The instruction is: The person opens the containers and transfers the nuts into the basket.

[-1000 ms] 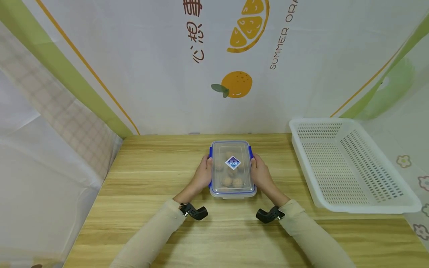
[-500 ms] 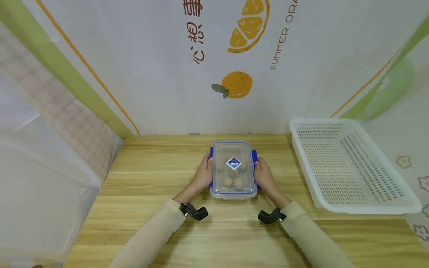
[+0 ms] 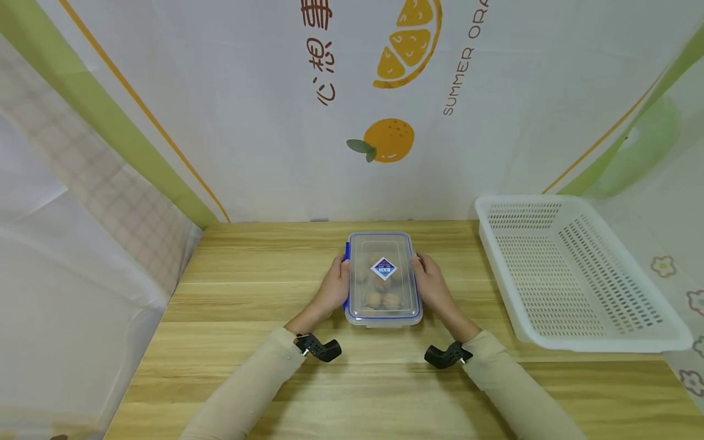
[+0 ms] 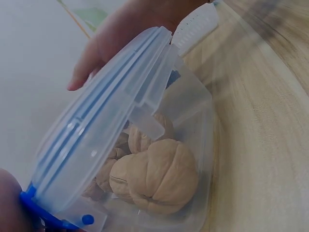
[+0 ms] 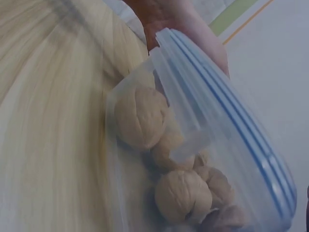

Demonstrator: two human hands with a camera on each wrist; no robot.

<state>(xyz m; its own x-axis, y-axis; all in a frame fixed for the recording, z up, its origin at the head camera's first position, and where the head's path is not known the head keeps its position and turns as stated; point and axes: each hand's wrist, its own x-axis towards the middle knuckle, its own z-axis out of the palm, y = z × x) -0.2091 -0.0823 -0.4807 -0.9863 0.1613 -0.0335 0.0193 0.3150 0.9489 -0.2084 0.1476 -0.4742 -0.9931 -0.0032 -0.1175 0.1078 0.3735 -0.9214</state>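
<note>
A clear food container (image 3: 393,241) with a blue-lined lid stands on the table, long side away from me. Through its wall show several walnuts (image 5: 183,195). My left hand (image 3: 332,288) holds the left side, thumb by the lid's edge, at a blue latch (image 3: 347,251) that also shows in the left wrist view. On the opposite side, my right hand (image 3: 432,286) holds the right edge, thumb up against the lid; its other fingers are mostly hidden. No blue latch shows above that edge in the head view. The lid sits on the container.
A white perforated basket (image 3: 508,287) stands at the right of the wooden table (image 3: 247,263). Behind the table hangs a white cloth (image 3: 264,153) printed with oranges. More cloth hangs at both sides.
The right latch swung outward from the container half a second ago and is now out of sight in the head view. My right hand shifted out, then back in against the edge. My left hand stayed.
</note>
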